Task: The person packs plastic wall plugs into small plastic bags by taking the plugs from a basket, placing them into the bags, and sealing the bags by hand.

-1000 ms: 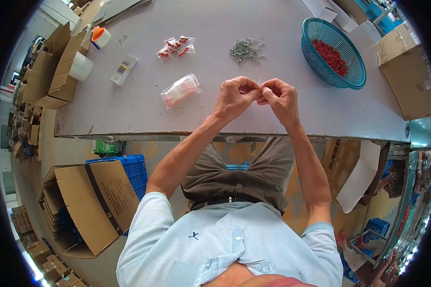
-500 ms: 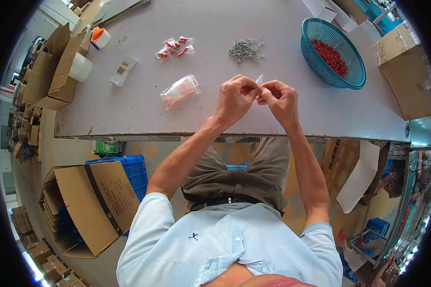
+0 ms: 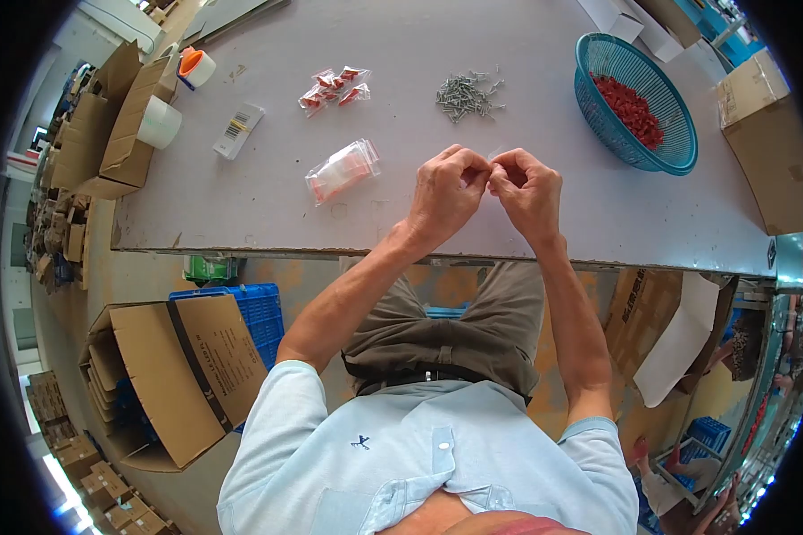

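Note:
My left hand (image 3: 448,189) and my right hand (image 3: 528,194) meet above the table near its front edge, thumbs and forefingers pinched. Between the fingertips is a small clear plastic bag (image 3: 496,152), mostly hidden and only faintly visible. Just beyond my hands lies a pile of screws (image 3: 467,95). To the left of my left hand is a stack of flat clear zip bags (image 3: 343,172) with red edges. Farther back sit several filled bags (image 3: 335,90) with red pieces inside. On the right, a teal basket (image 3: 587,111) holds many small red parts (image 3: 629,111).
At the left of the table are a labelled white pack (image 3: 238,131), a tape roll (image 3: 196,68), a white roll (image 3: 159,122) and an open carton (image 3: 120,165). A cardboard box (image 3: 767,143) stands at the right edge. Below are another carton (image 3: 214,366) and a blue crate (image 3: 259,316).
The view has shifted slightly, so the table's things appear a little farther right. My hands stay together, fingers pinched, and the bag shows less between them.

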Demonstrator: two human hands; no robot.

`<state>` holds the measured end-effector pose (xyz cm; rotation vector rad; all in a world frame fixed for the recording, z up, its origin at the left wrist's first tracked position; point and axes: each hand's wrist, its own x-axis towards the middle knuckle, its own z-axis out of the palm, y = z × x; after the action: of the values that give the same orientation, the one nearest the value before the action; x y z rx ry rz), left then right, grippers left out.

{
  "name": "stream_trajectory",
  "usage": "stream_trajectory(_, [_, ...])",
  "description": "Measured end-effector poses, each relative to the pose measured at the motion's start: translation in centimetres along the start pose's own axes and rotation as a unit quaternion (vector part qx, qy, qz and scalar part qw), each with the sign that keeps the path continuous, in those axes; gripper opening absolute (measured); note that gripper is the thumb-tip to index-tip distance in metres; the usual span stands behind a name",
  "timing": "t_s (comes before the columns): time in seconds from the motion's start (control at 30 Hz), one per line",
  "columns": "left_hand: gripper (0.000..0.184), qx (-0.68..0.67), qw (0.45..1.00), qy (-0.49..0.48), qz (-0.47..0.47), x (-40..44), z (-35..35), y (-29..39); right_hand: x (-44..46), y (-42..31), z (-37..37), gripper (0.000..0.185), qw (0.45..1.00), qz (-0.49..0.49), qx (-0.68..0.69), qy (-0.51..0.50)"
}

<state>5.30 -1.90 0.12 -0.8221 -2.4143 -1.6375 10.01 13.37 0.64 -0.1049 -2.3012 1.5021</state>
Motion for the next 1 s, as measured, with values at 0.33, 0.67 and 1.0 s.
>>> stream_trajectory(0.33, [0.008, -0.087, 0.993, 0.007, -0.081, 0.1, 0.3, -0.2, -0.1, 0.7, -0.3, 0.011, 0.998, 0.018, 0.063, 0.007])
stream_trajectory(0.67, [0.009, -0.032, 0.999, -0.012, -0.005, 0.3, 0.4, -0.2, 0.1, 0.5, -1.3, 0.012, 0.999, 0.01, 0.015, -0.039])
stream_trajectory(1.0, [0.01, -0.074, 0.996, -0.021, -0.052, 0.2, 0.6, -0.1, -0.2, 1.1, -0.7, 0.005, 1.0, 0.003, 0.024, 0.008])
